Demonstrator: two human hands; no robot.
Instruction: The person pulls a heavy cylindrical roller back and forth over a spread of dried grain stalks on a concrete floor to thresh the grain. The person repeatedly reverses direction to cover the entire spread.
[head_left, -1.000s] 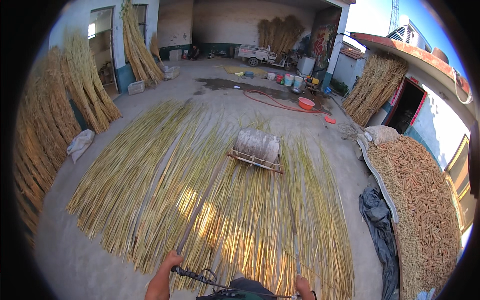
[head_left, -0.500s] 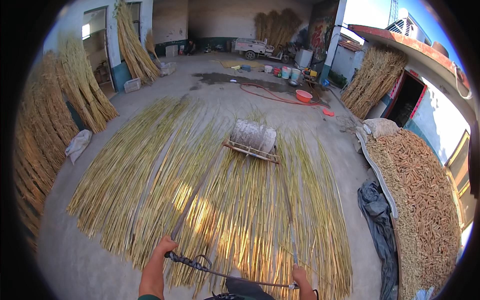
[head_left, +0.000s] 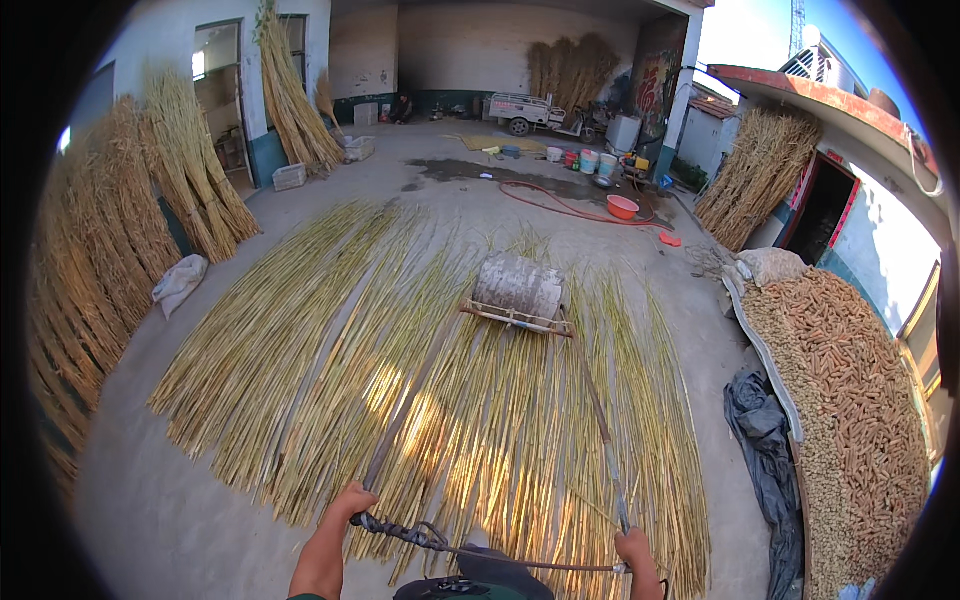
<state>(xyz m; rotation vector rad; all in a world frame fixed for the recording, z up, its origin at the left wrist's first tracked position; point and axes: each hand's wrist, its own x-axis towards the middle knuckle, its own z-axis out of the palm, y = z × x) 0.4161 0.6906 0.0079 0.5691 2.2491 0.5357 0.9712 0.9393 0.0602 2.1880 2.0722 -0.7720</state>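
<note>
Both my hands hold the handle frame of a heavy stone roller (head_left: 518,287). My left hand (head_left: 353,498) is closed around the left pole (head_left: 405,410), by the corner where dark wrapping covers the crossbar (head_left: 480,553). On the other side my right hand (head_left: 632,545) is closed at the near end of the right pole (head_left: 606,440). The pale, worn cylinder lies on its side within a rusty frame, away from me. Beneath it, long yellow-green stalks (head_left: 290,330) are spread side by side over the concrete, running away from my feet.
Stalk bundles (head_left: 190,180) lean on the left wall near a white sack (head_left: 180,284). At right lie a heap of corn cobs (head_left: 840,350) and a dark tarp (head_left: 762,430). Farther off are a red hose (head_left: 560,205), an orange basin (head_left: 622,207), buckets (head_left: 588,161) and a three-wheeled cart (head_left: 525,112).
The whole view has shifted, so the yard sits lower and farther right in the picture. Both hands keep their grip, and the roller stays at nearly the same place on the stalks.
</note>
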